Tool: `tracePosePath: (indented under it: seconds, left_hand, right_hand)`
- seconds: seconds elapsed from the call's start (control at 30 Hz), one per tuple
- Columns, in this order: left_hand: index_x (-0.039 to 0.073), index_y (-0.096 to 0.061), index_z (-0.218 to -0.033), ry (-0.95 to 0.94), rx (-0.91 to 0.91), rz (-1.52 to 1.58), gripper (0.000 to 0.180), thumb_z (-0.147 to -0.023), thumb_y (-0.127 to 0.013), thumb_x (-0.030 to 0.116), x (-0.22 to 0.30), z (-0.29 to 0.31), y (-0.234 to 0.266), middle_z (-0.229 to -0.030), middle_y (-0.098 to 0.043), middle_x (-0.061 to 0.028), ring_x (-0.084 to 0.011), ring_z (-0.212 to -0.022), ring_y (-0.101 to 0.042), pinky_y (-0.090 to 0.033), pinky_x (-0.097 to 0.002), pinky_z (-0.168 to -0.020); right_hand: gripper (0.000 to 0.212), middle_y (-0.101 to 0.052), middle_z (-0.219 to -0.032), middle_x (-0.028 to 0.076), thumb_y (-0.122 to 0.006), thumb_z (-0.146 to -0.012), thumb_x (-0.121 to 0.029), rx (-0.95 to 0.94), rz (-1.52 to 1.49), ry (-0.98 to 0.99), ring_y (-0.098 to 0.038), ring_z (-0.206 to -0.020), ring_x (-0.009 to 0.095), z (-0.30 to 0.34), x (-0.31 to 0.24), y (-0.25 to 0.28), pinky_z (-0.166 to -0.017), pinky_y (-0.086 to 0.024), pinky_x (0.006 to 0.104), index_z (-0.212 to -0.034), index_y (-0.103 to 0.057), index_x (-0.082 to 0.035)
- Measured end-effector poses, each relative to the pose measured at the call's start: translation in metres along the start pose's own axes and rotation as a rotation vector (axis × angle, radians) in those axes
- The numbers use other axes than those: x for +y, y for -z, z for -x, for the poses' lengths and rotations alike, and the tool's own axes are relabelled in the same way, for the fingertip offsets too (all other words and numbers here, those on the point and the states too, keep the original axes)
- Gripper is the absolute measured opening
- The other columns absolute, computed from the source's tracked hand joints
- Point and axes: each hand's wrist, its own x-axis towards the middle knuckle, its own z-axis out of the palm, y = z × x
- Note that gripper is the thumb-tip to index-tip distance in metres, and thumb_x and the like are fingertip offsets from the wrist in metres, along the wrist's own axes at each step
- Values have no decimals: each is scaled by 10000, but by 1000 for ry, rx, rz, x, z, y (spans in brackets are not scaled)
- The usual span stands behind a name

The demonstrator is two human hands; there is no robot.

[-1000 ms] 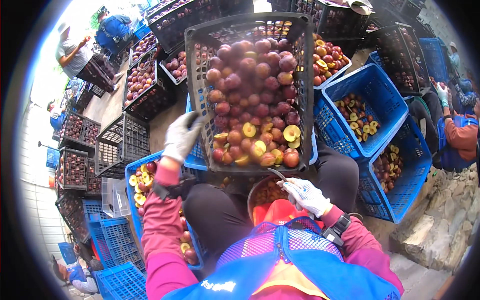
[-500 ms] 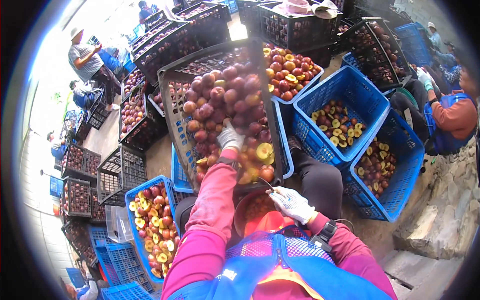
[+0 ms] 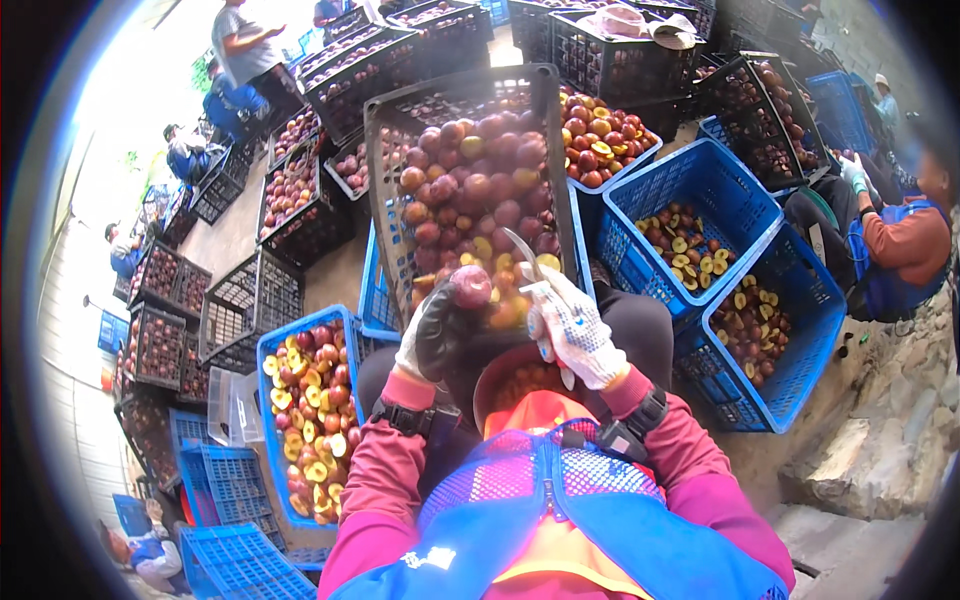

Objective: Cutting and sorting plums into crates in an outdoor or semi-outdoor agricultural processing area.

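My left hand (image 3: 432,330), in a white glove with a dark palm, is closed round a whole reddish plum (image 3: 471,287). My right hand (image 3: 572,328), in a white glove with blue dots, grips a small curved knife (image 3: 521,246), its blade pointing up beside the plum without visibly touching it. Just beyond both hands, a tilted dark crate (image 3: 376,180) holds whole plums and, at its near end, some cut yellow-fleshed ones. Below my hands, a round container (image 3: 487,385) sits between my legs with small reddish pieces inside; my chest partly hides it.
A blue crate (image 3: 268,440) of plum halves stands at my left. Two blue crates (image 3: 625,215) with cut plums stand at my right. Black crates (image 3: 330,215) of plums crowd the far side. Another person (image 3: 905,240) sits at the right, near rough stone blocks (image 3: 860,470).
My left hand has drawn back from the plums in the dark crate with one plum in it. My right hand has risen with the knife, now close to that plum.
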Motion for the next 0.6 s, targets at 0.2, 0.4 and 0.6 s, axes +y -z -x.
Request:
tracePosePath:
  seconds: [0.2,0.4,0.6]
  left_hand:
    - [42,-571,-1560,38,-155,40,487,-1174,-616,334,-5,92,-1,-1444,-708,-136,-292,-1307,-712,-613,-504,-1100]
    - [40,-552,-1582,-91,-107,-15,540,-1142,-678,328,-17,131,13,-1467,-679,-119,-281,-1356,-677,-571,-511,-1166]
    - [34,-544,-1595,-103,-118,25,603,-1125,-702,377,-28,137,51,-1447,-678,-124,-277,-1322,-683,-576,-513,-1138]
  right_hand:
    - [347,-682,-907,52,-506,-1182,-166,159,133,508,-609,-678,111,14,-55,-56,-618,-530,322,-1463,-648,-20]
    - [317,-561,-742,-49,-524,-1205,-251,-111,-391,5,-498,-562,61,55,-70,-90,-478,-398,266,-1425,-679,-84]
    - [309,-593,-772,-23,-522,-1207,-248,-156,-270,-2,-530,-588,74,59,-64,-115,-502,-423,275,-1399,-687,-72]
